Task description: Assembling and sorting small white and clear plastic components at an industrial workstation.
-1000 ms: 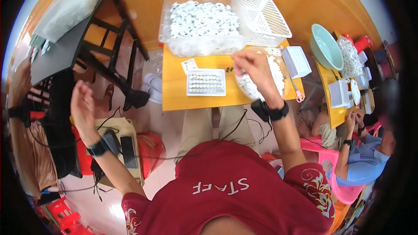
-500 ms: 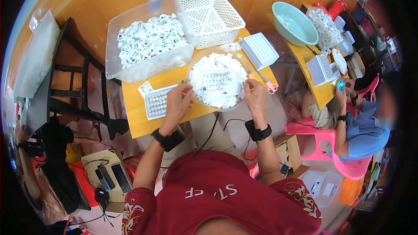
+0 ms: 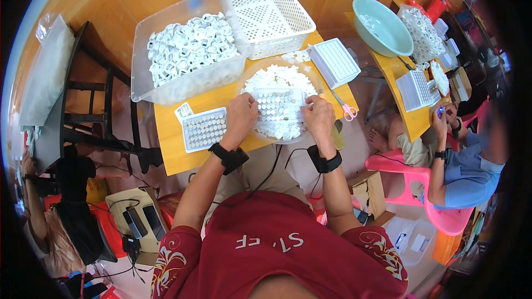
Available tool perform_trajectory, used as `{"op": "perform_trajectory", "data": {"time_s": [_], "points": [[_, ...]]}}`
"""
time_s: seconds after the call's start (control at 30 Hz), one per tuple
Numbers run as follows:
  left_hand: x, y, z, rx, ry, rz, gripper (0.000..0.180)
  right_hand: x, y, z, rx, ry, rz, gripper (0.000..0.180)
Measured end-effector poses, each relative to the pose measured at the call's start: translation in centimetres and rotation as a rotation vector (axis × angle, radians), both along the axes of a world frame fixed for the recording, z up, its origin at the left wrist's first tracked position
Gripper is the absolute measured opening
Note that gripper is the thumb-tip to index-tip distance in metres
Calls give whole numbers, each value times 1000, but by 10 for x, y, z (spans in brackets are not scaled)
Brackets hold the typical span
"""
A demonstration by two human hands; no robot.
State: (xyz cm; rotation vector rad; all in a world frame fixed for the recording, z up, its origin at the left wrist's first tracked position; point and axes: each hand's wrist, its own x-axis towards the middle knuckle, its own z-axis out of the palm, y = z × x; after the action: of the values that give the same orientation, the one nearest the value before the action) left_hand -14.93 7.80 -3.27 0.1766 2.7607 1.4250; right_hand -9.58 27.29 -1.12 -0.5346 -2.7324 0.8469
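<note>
A white tray (image 3: pixel 280 112) with rows of small round silvery discs rests on white pieces in a round clear tub (image 3: pixel 244 80). My left hand (image 3: pixel 242 115) pinches the tray's left edge, its fingers curled. At the opposite edge my right hand (image 3: pixel 320 116) has its fingertips closed on the rim. To the left of my left hand, a second white tray (image 3: pixel 205 129) filled with similar discs lies on the yellow table (image 3: pixel 172 158). The undersides of my fingers are hidden.
Behind the tub stand a clear bin (image 3: pixel 191 91) of white and grey pieces and a perforated white basket (image 3: pixel 271 19). Stacked white trays (image 3: pixel 335 63) and pink-handled scissors (image 3: pixel 349 112) are at the right. Farther right, a person in blue (image 3: pixel 468 174) works beside a green basin (image 3: pixel 382 27).
Both my hands have moved inward, from beside the tub onto the two side edges of the disc-filled tray. The view has shifted slightly.
</note>
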Motion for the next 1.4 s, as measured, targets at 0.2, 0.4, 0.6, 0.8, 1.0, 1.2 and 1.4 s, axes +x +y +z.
{"op": "perform_trajectory", "data": {"time_s": [0.2, 0.4, 0.6, 0.8, 1.0, 1.2, 1.4], "points": [[-3, -2, -9, -58, 73, -26, 10, -3, -2, 0, -10, 8, -40, 17], [1, -1, 5, 90, -26, -2, 9, -2, 2, 0, -176, 93, -48, 17], [7, -11, 21, 182, -14, 61, 9, 3, 0, 2, -350, 148, -25, 19], [14, -46, 31, 99, 43, 70, 10, 9, -31, 24, -464, 176, 43, 16], [34, -106, 49, 132, -63, 165, 12, 10, -87, 21, -535, 174, 141, 15], [53, -154, 39, 32, -110, 277, 12, 15, -138, 9, -475, 108, 199, 16], [61, -167, 28, 31, -113, 344, 12, 19, -162, -10, -371, 76, 235, 14]]}}
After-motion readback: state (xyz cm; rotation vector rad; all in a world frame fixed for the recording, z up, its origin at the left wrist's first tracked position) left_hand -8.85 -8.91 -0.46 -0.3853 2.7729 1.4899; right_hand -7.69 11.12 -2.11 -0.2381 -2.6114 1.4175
